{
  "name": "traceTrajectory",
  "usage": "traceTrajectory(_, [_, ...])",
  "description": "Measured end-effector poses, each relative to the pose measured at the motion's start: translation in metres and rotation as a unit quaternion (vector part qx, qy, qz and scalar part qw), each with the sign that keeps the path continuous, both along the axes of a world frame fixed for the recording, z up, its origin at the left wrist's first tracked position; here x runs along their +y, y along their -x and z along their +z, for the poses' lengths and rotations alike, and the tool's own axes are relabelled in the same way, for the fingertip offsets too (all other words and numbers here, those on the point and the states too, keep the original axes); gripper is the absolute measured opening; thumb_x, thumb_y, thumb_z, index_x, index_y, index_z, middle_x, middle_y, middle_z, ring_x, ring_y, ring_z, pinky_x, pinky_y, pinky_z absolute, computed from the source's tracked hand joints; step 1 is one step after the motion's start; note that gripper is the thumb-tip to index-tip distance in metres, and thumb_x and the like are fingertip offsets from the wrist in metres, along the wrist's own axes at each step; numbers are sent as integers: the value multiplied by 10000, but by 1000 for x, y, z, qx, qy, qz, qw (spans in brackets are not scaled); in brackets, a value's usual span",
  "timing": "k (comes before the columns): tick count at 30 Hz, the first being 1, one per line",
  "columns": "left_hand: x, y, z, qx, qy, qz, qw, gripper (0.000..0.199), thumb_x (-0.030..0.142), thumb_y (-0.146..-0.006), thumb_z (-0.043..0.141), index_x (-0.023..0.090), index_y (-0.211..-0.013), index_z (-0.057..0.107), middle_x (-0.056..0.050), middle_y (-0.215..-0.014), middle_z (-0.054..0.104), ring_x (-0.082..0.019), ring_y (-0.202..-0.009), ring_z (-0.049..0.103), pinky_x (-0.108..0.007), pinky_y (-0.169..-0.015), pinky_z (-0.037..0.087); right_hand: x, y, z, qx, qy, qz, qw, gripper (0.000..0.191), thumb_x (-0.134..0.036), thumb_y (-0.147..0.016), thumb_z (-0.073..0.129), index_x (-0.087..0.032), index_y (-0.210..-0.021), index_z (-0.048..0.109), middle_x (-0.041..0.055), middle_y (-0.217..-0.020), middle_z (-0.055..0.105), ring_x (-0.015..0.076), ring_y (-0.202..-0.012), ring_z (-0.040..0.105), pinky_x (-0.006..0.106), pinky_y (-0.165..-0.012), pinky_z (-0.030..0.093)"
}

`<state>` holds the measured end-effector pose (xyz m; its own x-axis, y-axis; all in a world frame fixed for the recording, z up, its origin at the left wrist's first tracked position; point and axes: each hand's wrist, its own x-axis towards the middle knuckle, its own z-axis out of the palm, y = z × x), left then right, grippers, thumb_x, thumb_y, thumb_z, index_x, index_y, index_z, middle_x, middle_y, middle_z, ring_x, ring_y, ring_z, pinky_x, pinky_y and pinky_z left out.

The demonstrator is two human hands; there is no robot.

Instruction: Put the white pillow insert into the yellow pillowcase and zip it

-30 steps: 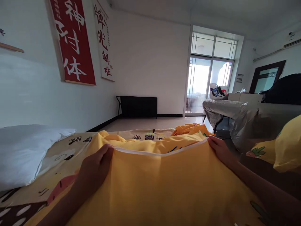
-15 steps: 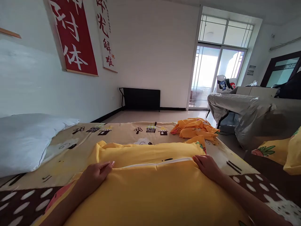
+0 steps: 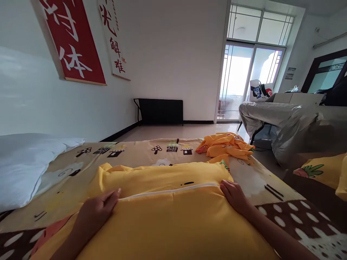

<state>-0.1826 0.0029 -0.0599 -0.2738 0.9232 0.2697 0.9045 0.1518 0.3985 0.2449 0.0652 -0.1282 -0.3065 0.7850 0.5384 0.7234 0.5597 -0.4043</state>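
Note:
A plump yellow pillow (image 3: 168, 224) fills the lower middle of the head view, with a white zipper strip (image 3: 168, 191) running across it. At the strip's left end my left hand (image 3: 99, 209) pinches the yellow fabric, thumb and fingers together. My right hand (image 3: 235, 195) is closed on the fabric at the strip's right end. Beyond the strip, a flap of the same yellow cloth reaches away from me, with a green leaf print at its right corner. The strip looks closed and is fairly straight between the hands.
A patterned bedspread (image 3: 146, 150) lies underneath. A white pillow (image 3: 24, 166) is at the left, crumpled orange cloth (image 3: 226, 146) at the far right part of the bed. Another yellow pillow (image 3: 328, 168) sits at the right edge, near a plastic-covered table (image 3: 279, 112).
My left hand has moved left and slightly down, and the fabric between the hands is stretched wider. My right hand has barely moved. The view has shifted slightly.

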Motion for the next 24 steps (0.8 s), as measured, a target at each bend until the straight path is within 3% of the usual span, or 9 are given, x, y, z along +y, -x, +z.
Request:
traceTrajectory(5, [-5,10,6,113,-90,-10,989,379,425,-861,333,192,-642,537,-27,-635,615,-182,-645,561,-285,-629,398,-8,-12,33,-45,23,-7,999,307,-316,-921,358,-195,-657,456,8,-661,556,133,-625,476,256,-602,307])
traceTrajectory(8, [-8,-12,27,227,-238,-75,941,245,321,-851,385,183,-731,548,-58,-747,629,-214,-772,563,-351,-773,415,-9,-12,68,-48,31,27,998,158,-224,-845,432,-191,-716,518,11,-741,592,131,-673,491,239,-621,326])
traceTrajectory(10, [-12,-49,43,256,-299,-184,901,164,246,-850,421,169,-853,566,-70,-843,635,-209,-855,562,-352,-829,416,-8,-6,89,-50,51,68,995,126,-188,-812,449,-193,-770,568,1,-760,604,117,-668,488,222,-619,333])
traceTrajectory(13, [-24,-128,63,275,-279,-386,835,142,119,-814,427,177,-825,556,-51,-853,609,-178,-822,537,-328,-796,428,-7,9,112,-88,93,116,985,167,-208,-816,466,-208,-782,630,-37,-626,567,94,-574,450,214,-590,307])
traceTrajectory(16, [-29,-202,72,350,-293,-527,717,150,161,-826,464,179,-684,509,-17,-656,512,-153,-612,457,-322,-606,402,-9,20,115,-110,129,145,975,162,-240,-814,497,-229,-835,657,-61,-560,537,87,-547,448,219,-623,313])
traceTrajectory(18, [-22,-236,65,376,-333,-573,648,163,171,-832,501,180,-669,507,-4,-626,472,-146,-591,443,-306,-552,376,-11,24,107,-104,148,103,978,146,-266,-791,527,-235,-877,641,-63,-549,535,100,-563,465,227,-640,325])
traceTrajectory(20, [-7,-256,47,365,-382,-592,608,178,141,-829,515,172,-653,514,2,-621,453,-130,-602,450,-277,-536,375,-11,24,97,-108,140,34,984,199,-300,-752,571,-241,-937,615,-46,-607,580,131,-629,508,242,-655,335])
traceTrajectory(22, [10,-266,23,311,-437,-583,610,250,109,-852,471,161,-610,509,11,-590,429,-105,-576,438,-245,-521,384,-10,23,90,-127,97,0,987,288,-286,-730,579,-250,-1016,586,-7,-790,644,169,-779,556,262,-702,344])
traceTrajectory(24, [23,-269,-1,235,-482,-547,643,342,75,-891,369,153,-595,523,14,-567,441,-89,-543,432,-218,-536,414,-7,22,87,-153,48,-7,987,298,-213,-728,540,-246,-1022,574,20,-937,641,190,-895,557,278,-750,336])
